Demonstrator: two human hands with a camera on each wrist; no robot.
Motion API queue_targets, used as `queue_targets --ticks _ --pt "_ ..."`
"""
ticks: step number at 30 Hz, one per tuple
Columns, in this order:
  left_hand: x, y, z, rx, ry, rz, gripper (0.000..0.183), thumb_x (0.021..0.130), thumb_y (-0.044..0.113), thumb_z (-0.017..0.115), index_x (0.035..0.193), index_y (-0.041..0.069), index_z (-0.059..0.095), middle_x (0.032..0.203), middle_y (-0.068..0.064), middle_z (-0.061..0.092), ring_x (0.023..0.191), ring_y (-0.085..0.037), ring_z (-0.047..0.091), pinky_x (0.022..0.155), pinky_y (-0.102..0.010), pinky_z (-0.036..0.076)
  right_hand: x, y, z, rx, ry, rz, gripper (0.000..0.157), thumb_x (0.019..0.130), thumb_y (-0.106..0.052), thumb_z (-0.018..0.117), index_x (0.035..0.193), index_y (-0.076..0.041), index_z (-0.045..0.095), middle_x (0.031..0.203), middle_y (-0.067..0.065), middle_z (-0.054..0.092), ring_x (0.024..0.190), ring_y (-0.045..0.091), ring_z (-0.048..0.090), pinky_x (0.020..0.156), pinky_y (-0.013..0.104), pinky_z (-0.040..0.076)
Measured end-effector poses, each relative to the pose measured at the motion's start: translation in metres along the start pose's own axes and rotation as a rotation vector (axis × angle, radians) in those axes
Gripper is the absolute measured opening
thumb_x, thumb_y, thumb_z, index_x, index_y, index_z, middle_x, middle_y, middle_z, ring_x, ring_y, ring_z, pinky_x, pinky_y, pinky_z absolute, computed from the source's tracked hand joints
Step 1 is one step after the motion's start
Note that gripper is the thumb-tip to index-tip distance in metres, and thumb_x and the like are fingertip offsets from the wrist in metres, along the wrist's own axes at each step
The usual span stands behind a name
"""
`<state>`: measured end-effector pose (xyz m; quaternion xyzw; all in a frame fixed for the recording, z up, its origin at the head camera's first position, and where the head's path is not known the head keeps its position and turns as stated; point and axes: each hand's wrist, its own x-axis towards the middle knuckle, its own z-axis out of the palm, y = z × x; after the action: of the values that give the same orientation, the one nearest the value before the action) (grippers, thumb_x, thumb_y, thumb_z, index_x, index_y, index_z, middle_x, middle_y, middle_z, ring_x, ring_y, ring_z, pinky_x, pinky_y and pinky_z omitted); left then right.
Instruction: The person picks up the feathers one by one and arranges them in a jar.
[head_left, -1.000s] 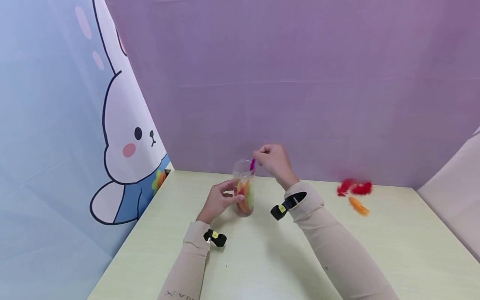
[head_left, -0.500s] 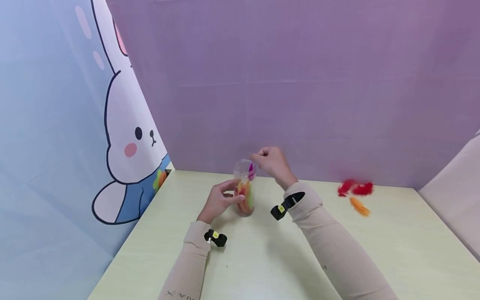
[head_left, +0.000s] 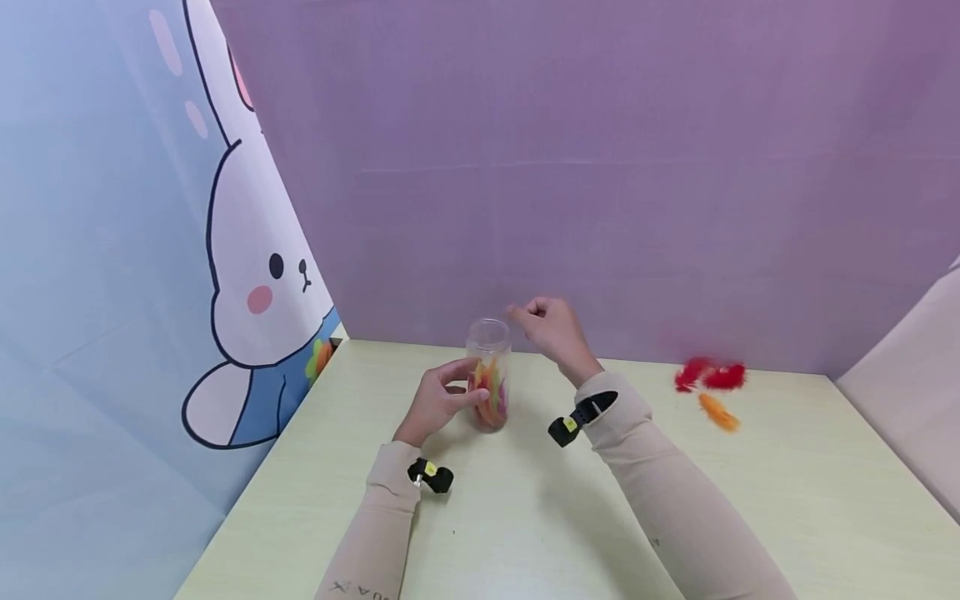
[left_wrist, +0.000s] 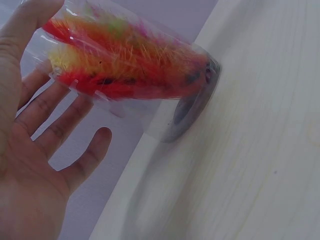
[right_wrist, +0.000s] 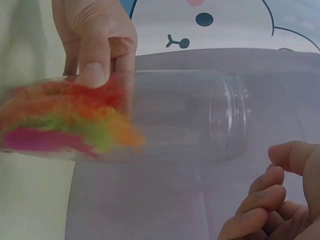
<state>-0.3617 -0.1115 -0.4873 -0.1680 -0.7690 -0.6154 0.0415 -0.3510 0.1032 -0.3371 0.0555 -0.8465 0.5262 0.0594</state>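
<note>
Clear cylindrical jar [right_wrist: 175, 117], 1: upright on the table [head_left: 480, 542], long axis vertical, mouth uppermost and uncovered. Walls transparent and glossy, with ridges round the neck. Lower part filled with fluffy feathers, upper part bare; exact count inside not legible.

Contents: red feathers [left_wrist: 130, 90], orange, yellow and green tufts, and 1 magenta feather [right_wrist: 42, 139] lying along the wall on the right hand's side.

Left hand [head_left: 441, 402]: the nearer of the 2, in contact. Grips the jar from its left side about mid-height, thumb and fingers parted by the jar's width; little finger free of the wall.

Right hand [head_left: 557, 332]: fingers loosely bent, thumb tip close to the index finger, no object visible between them. Positioned above and to the right of the rim, clear of it; from these fingertips the mouth lies down and to the left.

Loose stock, well right of the jar near the table's back edge: 2 red clumps [head_left: 723, 377], apparently feathers; 1 orange feather [head_left: 718, 412] in front.

Backdrop: purple cloth [head_left: 600, 167]; rabbit-printed cloth [head_left: 255, 333] at left.
</note>
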Motion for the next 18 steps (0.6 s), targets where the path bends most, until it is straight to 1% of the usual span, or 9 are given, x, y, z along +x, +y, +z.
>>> queue_targets --ticks 4,10,13,18 --pt "0.0 -0.001 0.0 -0.003 0.0 0.008 0.057 0.082 0.025 0.088 0.134 0.018 0.068 0.123 -0.007 0.074 0.111 -0.019 0.068 0.09 -0.032 0.061 -0.001 0.011 -0.004 0.007 0.015 0.002 0.037 0.097 -0.039 0.068 0.072 -0.013 0.057 0.065 -0.003 0.054 0.058 0.014 0.04 0.049 0.026 0.03" --pt "0.001 0.0 0.0 -0.007 -0.003 0.007 0.058 0.081 0.024 0.088 0.135 0.018 0.067 0.124 -0.009 0.073 0.113 -0.021 0.068 0.09 -0.032 0.06 -0.005 0.033 -0.015 0.022 0.006 0.029 0.038 0.098 -0.038 0.066 0.073 -0.01 0.056 0.063 -0.003 0.051 0.061 0.017 0.042 0.053 0.027 0.032" --pt "0.001 0.0 0.0 -0.005 -0.005 0.001 0.056 0.081 0.025 0.088 0.134 0.019 0.068 0.123 -0.007 0.074 0.113 -0.021 0.067 0.09 -0.032 0.06 -0.008 0.049 -0.022 0.008 -0.002 0.067 0.039 0.099 -0.039 0.065 0.077 -0.008 0.057 0.065 -0.003 0.052 0.062 0.017 0.044 0.055 0.028 0.034" --pt "0.001 0.0 0.0 -0.006 -0.01 -0.001 0.055 0.082 0.025 0.088 0.133 0.019 0.068 0.124 -0.008 0.073 0.114 -0.023 0.067 0.091 -0.033 0.06 -0.012 0.079 -0.037 -0.034 -0.006 0.148 0.035 0.1 -0.037 0.062 0.081 -0.008 0.057 0.07 -0.002 0.055 0.068 0.018 0.048 0.059 0.028 0.038"
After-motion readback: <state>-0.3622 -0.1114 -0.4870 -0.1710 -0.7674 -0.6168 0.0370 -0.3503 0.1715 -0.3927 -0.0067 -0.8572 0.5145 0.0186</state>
